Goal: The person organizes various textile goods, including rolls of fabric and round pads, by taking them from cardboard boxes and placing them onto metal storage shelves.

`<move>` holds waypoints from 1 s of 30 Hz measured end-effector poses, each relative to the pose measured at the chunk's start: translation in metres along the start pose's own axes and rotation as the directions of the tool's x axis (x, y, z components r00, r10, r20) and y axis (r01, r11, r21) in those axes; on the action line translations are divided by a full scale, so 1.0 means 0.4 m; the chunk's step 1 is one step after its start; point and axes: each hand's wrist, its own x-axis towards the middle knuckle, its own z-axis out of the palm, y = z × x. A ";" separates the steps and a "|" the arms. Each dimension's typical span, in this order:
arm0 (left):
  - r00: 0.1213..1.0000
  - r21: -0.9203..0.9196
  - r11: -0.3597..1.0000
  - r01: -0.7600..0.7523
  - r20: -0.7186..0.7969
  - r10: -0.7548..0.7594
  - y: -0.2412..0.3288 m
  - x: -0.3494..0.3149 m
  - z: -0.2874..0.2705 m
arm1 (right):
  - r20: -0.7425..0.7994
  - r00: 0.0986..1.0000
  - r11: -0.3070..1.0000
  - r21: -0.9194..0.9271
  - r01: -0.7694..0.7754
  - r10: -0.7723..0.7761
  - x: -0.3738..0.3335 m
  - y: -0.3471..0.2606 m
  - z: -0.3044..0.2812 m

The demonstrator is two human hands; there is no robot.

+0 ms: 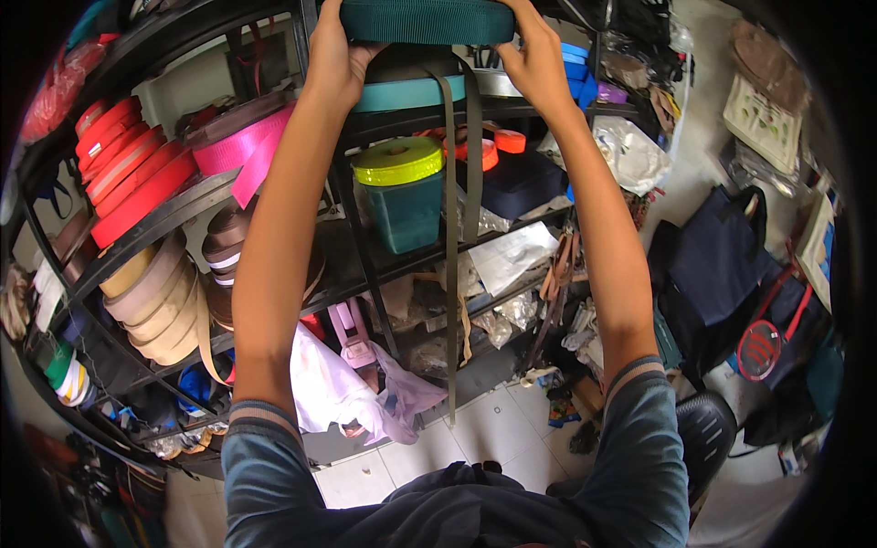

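Both arms reach up to the shelf, and a large dark green roll of webbing (427, 22) is gripped between the two hands. My left hand (336, 62) wraps its left side, and my right hand (537, 57) closes on its right side. Just beneath it lies a dark olive roll of webbing (411, 64), partly hidden, on a light teal roll (402, 95). Long olive straps (451, 274) hang down from this stack past the lower shelves. The top of the green roll is cut off by the picture's edge.
Red rolls (137, 169), a pink roll (242, 142) and beige rolls (160, 310) fill the shelves at left. A yellow roll (399, 160) sits on a green bin (406, 215). Dark bags (722, 260) stand at right, near a black chair back (705, 429).
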 end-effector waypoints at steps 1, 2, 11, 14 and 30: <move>0.999 0.061 0.998 -0.036 -0.037 0.038 -0.001 0.018 -0.003 | -0.008 1.000 1.000 0.013 0.014 -0.014 0.007 0.026 0.017; 0.994 0.123 0.990 -0.069 -0.071 0.078 -0.003 0.034 -0.006 | -0.017 0.999 0.999 0.025 0.027 -0.027 0.014 0.051 0.032; 0.856 0.644 0.744 0.180 -0.475 0.204 -0.043 0.154 -0.022 | -0.056 0.997 0.987 0.146 0.060 -0.052 0.022 0.259 0.154; 0.837 0.675 0.720 0.158 -0.478 0.265 -0.067 0.181 -0.036 | -0.051 0.997 0.988 0.139 0.067 -0.060 0.016 0.320 0.189; 0.914 0.577 0.770 0.271 -0.405 -0.018 -0.127 0.241 -0.107 | 0.319 0.945 0.963 0.268 -0.013 -0.075 0.043 0.416 0.238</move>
